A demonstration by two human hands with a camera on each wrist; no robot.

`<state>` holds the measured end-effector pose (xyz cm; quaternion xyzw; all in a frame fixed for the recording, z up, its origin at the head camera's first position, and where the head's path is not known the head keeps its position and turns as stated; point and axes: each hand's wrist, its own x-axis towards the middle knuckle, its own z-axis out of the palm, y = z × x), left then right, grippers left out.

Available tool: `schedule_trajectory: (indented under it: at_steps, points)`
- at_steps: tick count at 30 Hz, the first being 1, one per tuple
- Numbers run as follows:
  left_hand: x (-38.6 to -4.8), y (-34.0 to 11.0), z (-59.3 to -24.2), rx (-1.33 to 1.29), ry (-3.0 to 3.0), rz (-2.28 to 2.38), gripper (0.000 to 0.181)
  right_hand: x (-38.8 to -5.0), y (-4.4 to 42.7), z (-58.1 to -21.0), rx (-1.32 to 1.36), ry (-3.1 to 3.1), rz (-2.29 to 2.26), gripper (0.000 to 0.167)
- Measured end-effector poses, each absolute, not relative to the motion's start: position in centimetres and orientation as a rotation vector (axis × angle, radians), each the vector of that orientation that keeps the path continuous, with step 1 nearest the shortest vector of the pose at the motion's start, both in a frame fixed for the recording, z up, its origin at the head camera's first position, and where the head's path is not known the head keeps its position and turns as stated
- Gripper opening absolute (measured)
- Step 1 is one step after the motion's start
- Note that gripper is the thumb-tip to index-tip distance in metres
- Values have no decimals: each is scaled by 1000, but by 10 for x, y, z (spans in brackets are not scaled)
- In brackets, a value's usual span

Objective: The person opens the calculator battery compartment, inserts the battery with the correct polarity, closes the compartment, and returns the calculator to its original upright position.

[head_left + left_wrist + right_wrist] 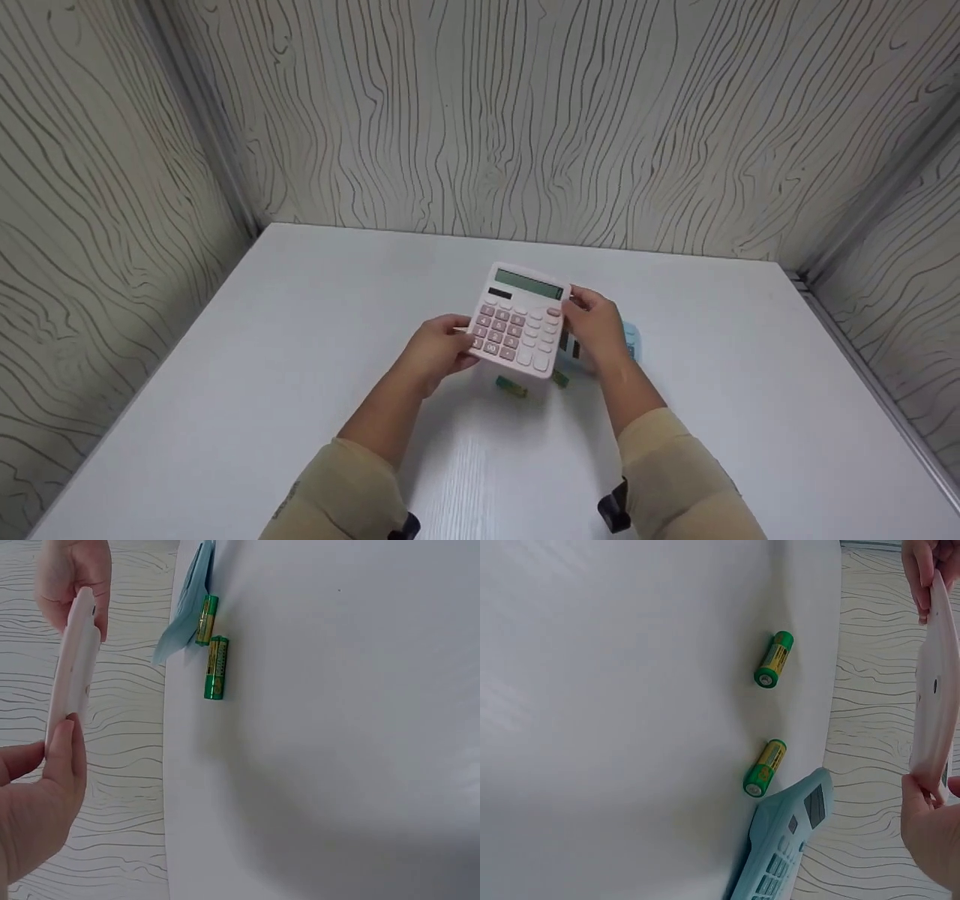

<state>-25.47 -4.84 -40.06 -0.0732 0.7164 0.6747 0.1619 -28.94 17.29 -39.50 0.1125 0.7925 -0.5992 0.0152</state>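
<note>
A person has a pink calculator up in the air, over a white table. It sits between the two hands, with its buttons and screen facing up to the person. It leans a bit to one side.

The left hand pinches the low left edge, by the bottom number buttons. Its thumb is on one side and its fingers are on the other. The right hand pinches the other edge higher up, near the screen. Both hands are closed just as far as the thin calculator lets them.

A blue calculator lies on the table, partly hidden behind the right hand when I look from above. Two green and gold batteries lie on the table too, below the pink calculator. One is just beside the blue calculator and the other is a little way off. The person's sleeves are tan.
</note>
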Motion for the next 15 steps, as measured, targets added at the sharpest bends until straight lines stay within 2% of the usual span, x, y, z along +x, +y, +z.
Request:
schedule_trajectory:
  at_steps: [15]
  points:
    - [-233, -32, -400, -80, 2021, 1882, 32, -274, 208, -394, 270, 2444, -1892, 22]
